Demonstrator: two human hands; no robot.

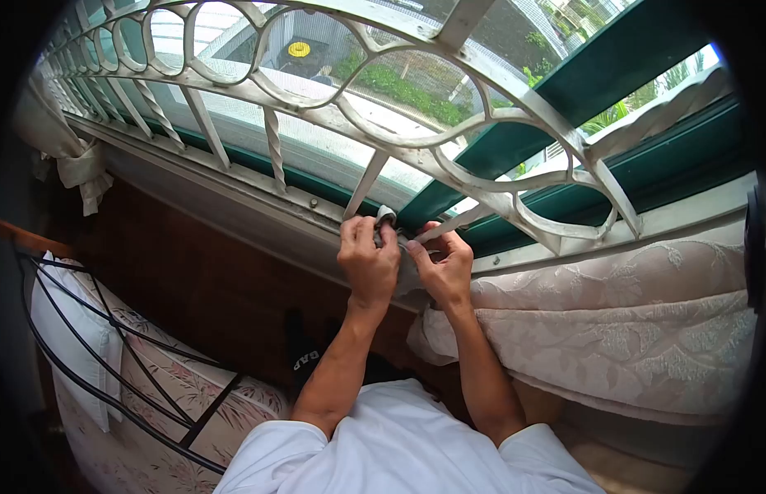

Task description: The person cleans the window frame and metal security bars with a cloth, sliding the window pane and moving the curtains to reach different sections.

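Left hand (370, 257) and right hand (443, 262) close together, fingers pinching a crumpled grey cloth (388, 224) between them. Cloth sits at lower edge of white window grille (372, 183), beside green frame (436, 202).

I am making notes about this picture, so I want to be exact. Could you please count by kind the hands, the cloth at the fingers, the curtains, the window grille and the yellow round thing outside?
Hands: 2 (left hand, right hand)
Cloth: 1
Curtains: 2 (left curtain, right curtain)
Window grille: 1
Yellow round thing: 1
Total: 7
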